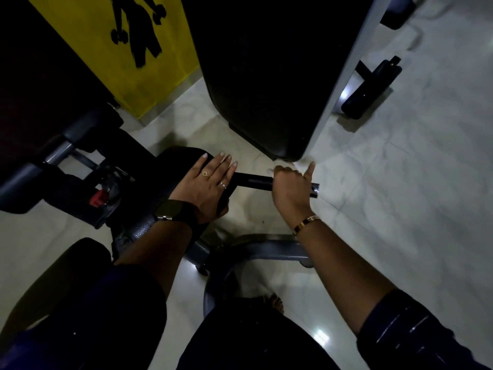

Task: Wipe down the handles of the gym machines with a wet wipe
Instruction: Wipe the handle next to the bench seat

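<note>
A black machine handle (pixel 253 182) runs left to right across the middle of the head view, with a shiny end cap at its right tip. My right hand (pixel 290 188) is wrapped around the handle near that tip, thumb sticking up. A small pale bit of wet wipe (pixel 270 171) peeks out at the knuckles. My left hand (pixel 206 182) lies flat with fingers spread on a black padded part (pixel 176 161) at the handle's left end. A dark watch sits on the left wrist, a gold bracelet on the right.
A large black upholstered pad on a grey frame (pixel 266 76) stands just beyond the handle. A yellow sign (pixel 128 49) leans at the back left. Black roller pads (pixel 370 89) lie at the far right. A curved grey base tube (pixel 266 249) crosses the pale tiled floor below my arms.
</note>
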